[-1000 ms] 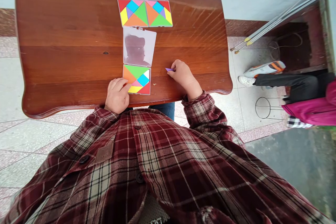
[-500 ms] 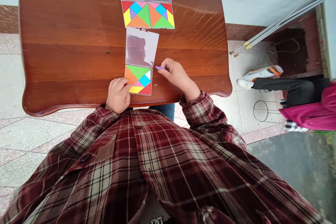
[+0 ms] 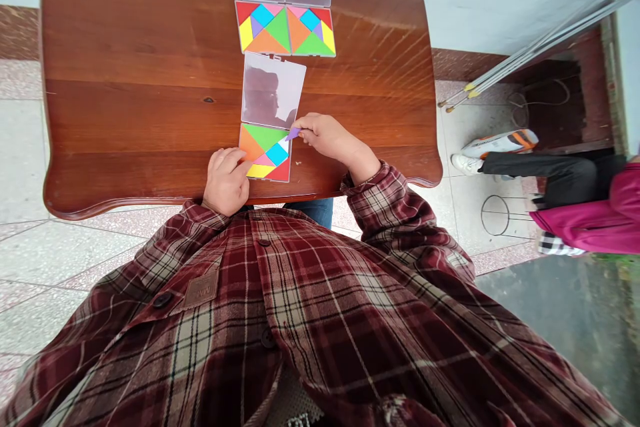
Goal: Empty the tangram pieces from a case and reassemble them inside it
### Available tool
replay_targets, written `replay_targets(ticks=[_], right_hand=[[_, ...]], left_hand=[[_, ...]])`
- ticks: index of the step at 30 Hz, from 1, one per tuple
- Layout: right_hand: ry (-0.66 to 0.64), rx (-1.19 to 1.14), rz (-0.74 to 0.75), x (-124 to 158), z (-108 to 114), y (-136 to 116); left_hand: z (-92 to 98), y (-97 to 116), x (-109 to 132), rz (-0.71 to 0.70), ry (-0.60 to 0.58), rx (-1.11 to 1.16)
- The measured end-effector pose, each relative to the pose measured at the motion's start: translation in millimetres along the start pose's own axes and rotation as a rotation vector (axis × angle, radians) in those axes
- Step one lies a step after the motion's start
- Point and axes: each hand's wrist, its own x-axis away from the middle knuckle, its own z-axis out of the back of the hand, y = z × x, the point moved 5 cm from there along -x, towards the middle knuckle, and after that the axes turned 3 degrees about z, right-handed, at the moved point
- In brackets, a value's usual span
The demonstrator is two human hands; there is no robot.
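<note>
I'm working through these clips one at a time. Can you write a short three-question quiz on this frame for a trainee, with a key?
1. What colour is the piece pinched in the right hand?
A) Yellow
B) Purple
C) Green

2. Fill in the blank: the person's ____ hand lies over the left side of the near case.

3. True or false: the near case's lid is shut over its pieces.

Key:
1. B, purple.
2. Left; the left hand has its fingers over that side.
3. False; the lid lies open on the table, beyond the near case.
</note>
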Motion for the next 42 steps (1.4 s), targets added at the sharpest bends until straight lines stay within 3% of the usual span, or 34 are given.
replay_targets(ticks=[18,42], right_hand=[[0.052,-0.123,-0.063,-14,-13,12],[0.069,0.046,0.069,-2,-24,7]], left_hand=[[0.1,-1,1,0.018,0.026,-0.003],[2.7,3,-1,0.008,0.032,-0.024]])
